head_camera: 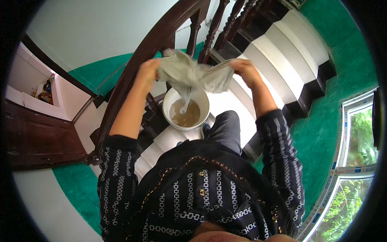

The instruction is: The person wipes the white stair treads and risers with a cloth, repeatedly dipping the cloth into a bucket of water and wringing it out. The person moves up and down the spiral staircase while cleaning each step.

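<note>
A wet greyish cloth [181,71] is stretched between my two hands, blurred by motion. My left hand [148,71] grips its left end close to the wooden handrail. At the other end, my right hand [245,70] holds a bunched corner over the stairs. Below the cloth stands a white plastic bucket [206,113] with murky brown water [187,116] in it. From the cloth's middle, a pale strand, water or cloth, hangs down into the bucket; which one I cannot tell.
A dark wooden handrail [133,75] with turned balusters [213,30] curves along the left. White stair treads [278,57] climb to the upper right beside a green-painted wall [350,60]. My foot [206,129] is next to the bucket. A window [359,136] is at the right, a wooden door [42,139] at the left.
</note>
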{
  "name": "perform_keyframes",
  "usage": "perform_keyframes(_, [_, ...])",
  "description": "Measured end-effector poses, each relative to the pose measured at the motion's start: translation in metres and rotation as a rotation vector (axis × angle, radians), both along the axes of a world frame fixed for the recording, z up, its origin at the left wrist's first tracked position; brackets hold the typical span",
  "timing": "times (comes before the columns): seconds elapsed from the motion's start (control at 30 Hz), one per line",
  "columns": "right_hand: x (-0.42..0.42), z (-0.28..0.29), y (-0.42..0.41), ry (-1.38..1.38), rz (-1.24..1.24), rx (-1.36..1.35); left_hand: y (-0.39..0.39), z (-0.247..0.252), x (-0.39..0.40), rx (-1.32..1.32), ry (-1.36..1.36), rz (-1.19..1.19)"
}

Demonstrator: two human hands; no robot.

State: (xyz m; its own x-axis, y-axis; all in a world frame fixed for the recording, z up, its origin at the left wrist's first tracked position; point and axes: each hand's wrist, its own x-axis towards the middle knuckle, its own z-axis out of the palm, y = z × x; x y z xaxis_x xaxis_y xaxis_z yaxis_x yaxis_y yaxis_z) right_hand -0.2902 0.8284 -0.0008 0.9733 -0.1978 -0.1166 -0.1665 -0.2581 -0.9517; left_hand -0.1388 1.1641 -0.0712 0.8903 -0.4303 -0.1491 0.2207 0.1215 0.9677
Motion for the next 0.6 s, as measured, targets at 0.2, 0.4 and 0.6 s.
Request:
perform_keyframes(0.2, [-0.002, 0.008, -0.022, -0.169, -0.12, 0.419, 0.009, 0.049, 0.002, -0.136, -0.056, 0.188])
perform_keyframes(0.4, [0.002, 0.034, -0.036, -0.084, -0.289, 0.029, 0.006, 0.062, 0.006, 0.149, -0.179, 0.156])
perform_keyframes(0.6, [-0.003, 0.041, -0.029, -0.087, -0.35, -0.214, 0.004, 0.07, 0.006, 0.287, -0.276, 0.217])
